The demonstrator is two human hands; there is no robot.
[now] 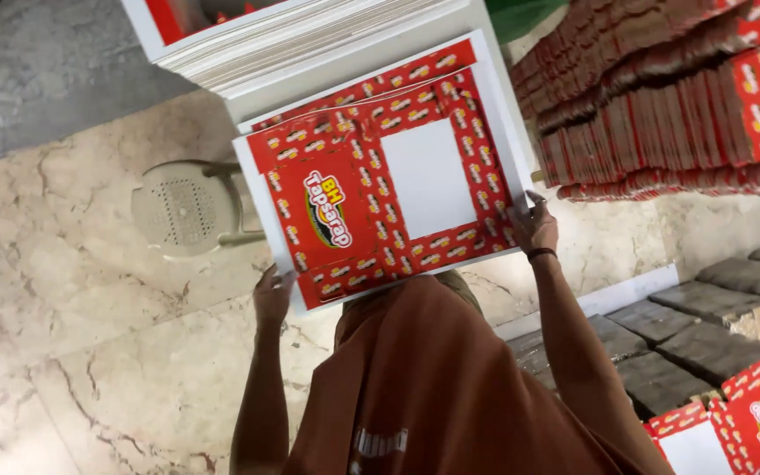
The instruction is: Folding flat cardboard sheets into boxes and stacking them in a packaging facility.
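Marble floor (pixel 116 352) under red carton sheet (pixel 380 176)

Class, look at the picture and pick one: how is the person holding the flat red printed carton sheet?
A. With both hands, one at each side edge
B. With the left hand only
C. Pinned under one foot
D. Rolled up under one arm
A: the left hand and right hand each grip an opposite edge of the flat red carton sheet, which lies open and unrolled.

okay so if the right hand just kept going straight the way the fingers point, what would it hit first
The right hand grips the right edge of the flat red and white printed carton sheet, fingers pointing up the picture. Going on, it would probably first meet the stack of white sheets, though depth is unclear.
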